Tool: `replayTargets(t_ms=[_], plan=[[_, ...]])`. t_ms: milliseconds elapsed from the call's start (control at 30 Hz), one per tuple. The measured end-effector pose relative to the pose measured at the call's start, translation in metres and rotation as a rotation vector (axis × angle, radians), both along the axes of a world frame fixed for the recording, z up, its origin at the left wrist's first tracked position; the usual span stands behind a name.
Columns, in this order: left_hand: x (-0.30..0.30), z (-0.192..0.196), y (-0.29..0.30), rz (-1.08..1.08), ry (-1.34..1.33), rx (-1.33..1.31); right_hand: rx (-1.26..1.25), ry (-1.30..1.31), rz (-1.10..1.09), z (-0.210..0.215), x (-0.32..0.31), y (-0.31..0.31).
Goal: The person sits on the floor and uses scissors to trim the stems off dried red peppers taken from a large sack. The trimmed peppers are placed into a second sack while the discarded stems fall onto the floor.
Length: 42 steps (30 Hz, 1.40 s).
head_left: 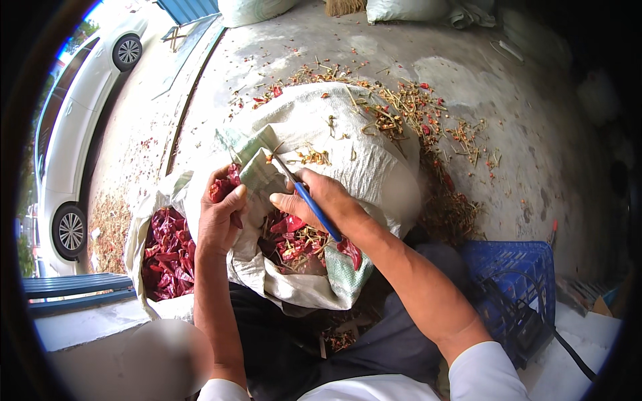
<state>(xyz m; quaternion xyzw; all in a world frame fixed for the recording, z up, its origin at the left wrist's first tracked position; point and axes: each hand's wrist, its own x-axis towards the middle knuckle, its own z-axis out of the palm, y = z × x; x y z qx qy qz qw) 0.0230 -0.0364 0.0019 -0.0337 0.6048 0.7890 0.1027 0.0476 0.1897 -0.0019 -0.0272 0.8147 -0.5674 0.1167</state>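
My left hand (pixel 217 217) is closed around dried red chili peppers (pixel 224 189), over the mouth of a white woven sack. In my right hand (pixel 321 200) is a blue-handled tool (pixel 313 206) with a slim metal end pointing up and left; whether it is scissors or a knife I cannot tell. The two hands are apart, with the tool's tip near a pale stem. Below them, the open white sack (pixel 381 164) shows chilies and stems (pixel 294 237) inside. A second white sack (pixel 139 250) at the left holds many dried red chilies (pixel 167 257).
Cut stems and chili bits (pixel 428 117) lie scattered on the concrete floor (pixel 334 43) and on the sack. A blue plastic crate (pixel 528 257) with a black cable stands at the right. A blue bench (pixel 80 284) and a white car (pixel 80 120) are at the left; full sacks (pixel 408 10) stand far ahead.
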Motion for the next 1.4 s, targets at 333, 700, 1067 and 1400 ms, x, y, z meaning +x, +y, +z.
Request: replayTargets(t_ms=[333,700,1067,1400], plan=[[0.003,0.007,0.005,0.003,-0.053,0.127,-0.032,-0.073,0.039,-0.016,0.007,-0.016],[0.001,0.001,-0.004,-0.115,-0.121,0.248,0.063,0.267,0.123,-0.002,0.009,-0.015],[0.003,0.007,0.000,-0.190,-0.132,0.249,0.083,0.414,0.033,0.003,0.015,-0.018],[0.001,0.016,0.012,-0.046,-0.026,0.136,-0.056,0.346,0.009,0.003,0.017,-0.021]])
